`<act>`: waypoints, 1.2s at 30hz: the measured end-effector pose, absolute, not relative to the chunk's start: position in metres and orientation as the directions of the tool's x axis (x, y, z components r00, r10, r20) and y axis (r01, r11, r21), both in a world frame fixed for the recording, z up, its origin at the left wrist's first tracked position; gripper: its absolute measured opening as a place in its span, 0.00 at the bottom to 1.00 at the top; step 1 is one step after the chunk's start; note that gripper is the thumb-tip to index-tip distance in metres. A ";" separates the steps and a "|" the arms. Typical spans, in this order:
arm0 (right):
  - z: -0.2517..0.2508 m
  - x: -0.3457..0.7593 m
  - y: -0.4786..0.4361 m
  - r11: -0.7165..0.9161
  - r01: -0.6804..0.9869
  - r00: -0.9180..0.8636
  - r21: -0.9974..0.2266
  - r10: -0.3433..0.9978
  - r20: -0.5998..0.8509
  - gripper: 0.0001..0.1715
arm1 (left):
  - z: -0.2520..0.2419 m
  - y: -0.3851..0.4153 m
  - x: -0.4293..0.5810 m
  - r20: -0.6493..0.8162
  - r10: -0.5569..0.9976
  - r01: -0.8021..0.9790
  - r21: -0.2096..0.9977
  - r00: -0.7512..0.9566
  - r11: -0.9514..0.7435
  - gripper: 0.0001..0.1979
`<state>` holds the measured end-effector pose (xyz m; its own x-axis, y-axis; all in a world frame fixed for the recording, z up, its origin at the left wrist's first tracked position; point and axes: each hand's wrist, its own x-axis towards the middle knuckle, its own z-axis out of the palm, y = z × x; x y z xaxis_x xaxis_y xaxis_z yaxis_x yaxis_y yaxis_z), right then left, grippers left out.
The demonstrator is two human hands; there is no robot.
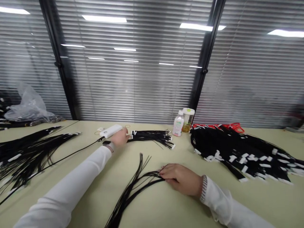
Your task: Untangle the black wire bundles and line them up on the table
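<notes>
My right hand [182, 179] is closed on the upper part of a loose bunch of thin black cables [124, 198]. The bunch bends down toward the near edge of the view, with a few free ends fanning out left of my fingers. Farther off, my left hand [120, 137] reaches to the left end of a flat bundle of black cables [149, 136] with white connectors. Its fingertips pinch at a cable end there, though the grip is partly hidden. Just beside that hand lies a white oblong device [111, 130] with a black cord.
On the right lies a large heap of black cables [220, 144] with white connectors, red straps [237, 127] behind it. More black cables [35, 148] and a clear plastic bag [29, 104] are on the left. A bottle [178, 124] and a lidded jar [187, 120] stand near the blinds.
</notes>
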<state>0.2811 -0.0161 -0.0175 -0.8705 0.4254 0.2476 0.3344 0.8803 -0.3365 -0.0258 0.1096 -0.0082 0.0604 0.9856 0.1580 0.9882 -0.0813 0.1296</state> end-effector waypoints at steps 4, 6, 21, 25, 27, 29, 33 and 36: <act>-0.016 0.280 -0.017 0.880 0.341 -0.867 -0.330 0.430 0.251 0.17 | -0.009 0.110 -0.024 0.095 0.993 0.992 0.097 0.069 -0.078 0.16; -0.016 0.280 -0.017 0.881 0.346 -0.866 -0.323 0.433 0.252 0.16 | -0.010 0.109 -0.025 0.070 0.994 0.991 0.094 0.085 -0.091 0.15; -0.021 0.282 -0.016 0.876 0.364 -0.859 -0.317 0.448 0.249 0.16 | 0.083 0.074 -0.005 0.560 0.827 0.877 0.367 0.058 -0.310 0.10; -0.020 0.282 -0.017 0.873 0.370 -0.856 -0.316 0.453 0.250 0.15 | 0.096 0.057 0.010 0.738 0.658 0.733 0.530 -0.150 -0.427 0.08; -0.020 0.282 -0.017 0.873 0.374 -0.855 -0.313 0.455 0.249 0.16 | 0.096 0.055 0.017 0.730 0.652 0.578 0.628 -0.204 -0.521 0.08; -0.019 0.281 -0.017 0.873 0.377 -0.855 -0.309 0.457 0.247 0.16 | 0.096 0.058 0.023 0.692 0.690 0.482 0.688 -0.212 -0.542 0.08; -0.018 0.281 -0.018 0.873 0.384 -0.857 -0.300 0.459 0.237 0.16 | 0.092 0.080 0.032 0.604 0.768 0.425 0.765 -0.213 -0.483 0.09; -0.015 0.280 -0.020 0.874 0.392 -0.860 -0.288 0.459 0.222 0.14 | 0.071 0.101 0.035 0.502 0.846 0.473 0.798 -0.179 -0.373 0.12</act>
<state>0.2801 -0.0196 -0.0155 -0.8602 0.4591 0.2222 0.3919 0.8737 -0.2881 0.0350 0.1012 0.0707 -0.1792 0.8463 0.5017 0.4725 -0.3732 0.7984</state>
